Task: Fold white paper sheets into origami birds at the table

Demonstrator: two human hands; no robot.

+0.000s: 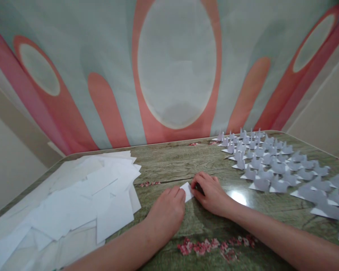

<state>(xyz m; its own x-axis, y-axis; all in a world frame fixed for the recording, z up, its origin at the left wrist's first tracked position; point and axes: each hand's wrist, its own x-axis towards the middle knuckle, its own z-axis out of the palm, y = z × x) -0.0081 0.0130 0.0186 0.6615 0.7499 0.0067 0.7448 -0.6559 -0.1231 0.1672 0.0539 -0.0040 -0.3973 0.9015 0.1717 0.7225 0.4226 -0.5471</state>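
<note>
In the head view, the left hand (168, 211) and the right hand (211, 194) have their fingers closed on opposite ends of a small piece of white paper (188, 192), which lies between them low over the wood-patterned desk (169, 162). Left of the fingers spreads an overlapping pile of white paper sheets (73, 205); to their right stand rows of bird-shaped paper figures (278, 166), and printed pink blossoms (203, 246) show nearer the wearer than the fingers.

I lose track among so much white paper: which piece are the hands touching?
The small white piece between the left hand and right hand, both touching it. No hand touches the others: loose sheets at left, folded figures at right.
</note>
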